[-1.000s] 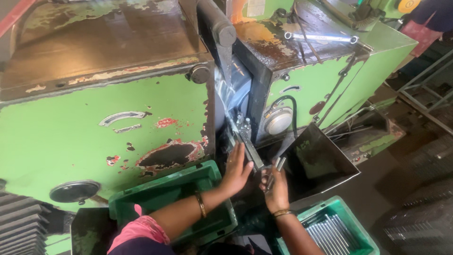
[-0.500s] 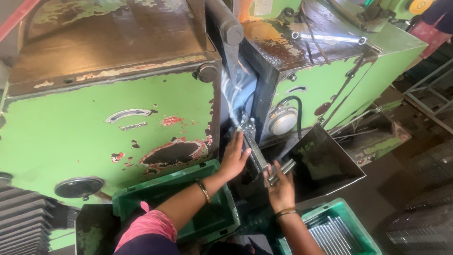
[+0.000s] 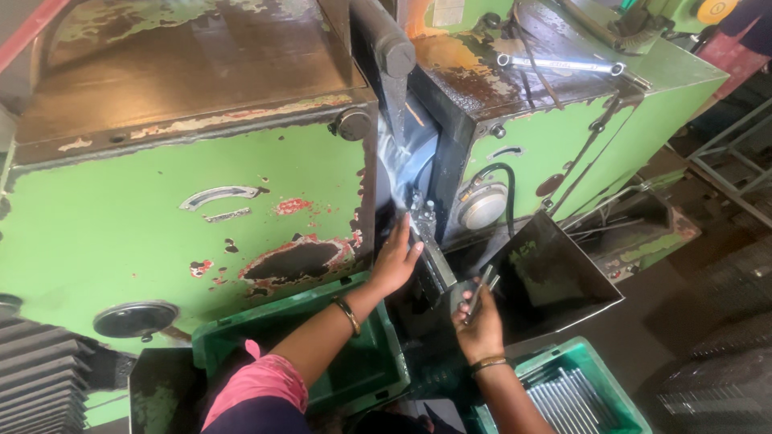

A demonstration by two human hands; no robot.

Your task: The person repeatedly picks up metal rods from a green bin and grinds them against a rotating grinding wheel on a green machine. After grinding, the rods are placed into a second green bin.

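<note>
A large green machine (image 3: 161,217) with chipped paint fills the view. In its central gap a spinning wheel (image 3: 410,157) sits above a slanted metal guide rail (image 3: 430,249). My left hand (image 3: 396,261) rests against the left side of that rail, fingers flat and apart, holding nothing. My right hand (image 3: 478,321) is just below the rail's lower end, closed around a few short metal rods (image 3: 481,291) that stick up from the fist.
An empty green crate (image 3: 362,374) sits under my left arm. A second green crate (image 3: 579,394) with several metal rods is at lower right. A dark metal tray (image 3: 555,277) stands right of the rail. A spanner (image 3: 559,64) lies on the machine top.
My left hand has slid up along the rail. My right hand with the rods has dropped slightly and pulled back from the rail's end.
</note>
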